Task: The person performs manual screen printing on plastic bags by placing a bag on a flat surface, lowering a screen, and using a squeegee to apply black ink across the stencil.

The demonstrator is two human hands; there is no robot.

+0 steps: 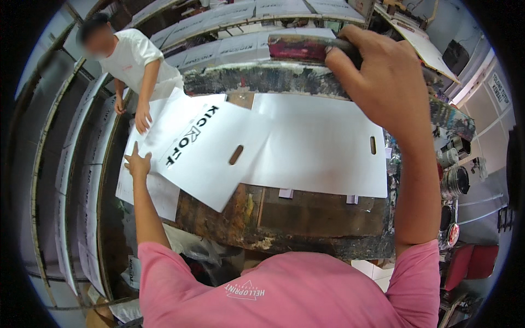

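Note:
My left hand (139,163) lies on the left part of a white printed sheet (216,158), fingers spread. The sheet bears black lettering and a slot-shaped hand hole, and sits askew over the left end of a second white sheet (322,142). That one is unprinted on its visible face and has a hand hole near its right edge. Raised at the far right, my right hand (377,76) is closed around a long ink-stained bar (298,48) that looks like a squeegee. A co-worker's hand (143,116) reaches to the printed sheet's far left edge.
An ink-smeared frame edge (257,81) runs behind the sheets. The stained wooden table (322,216) lies under them. Racks (98,180) with printed sheets stand at left, more sheets (235,46) at the back. Cans (455,179) and a red chair (470,265) are at right.

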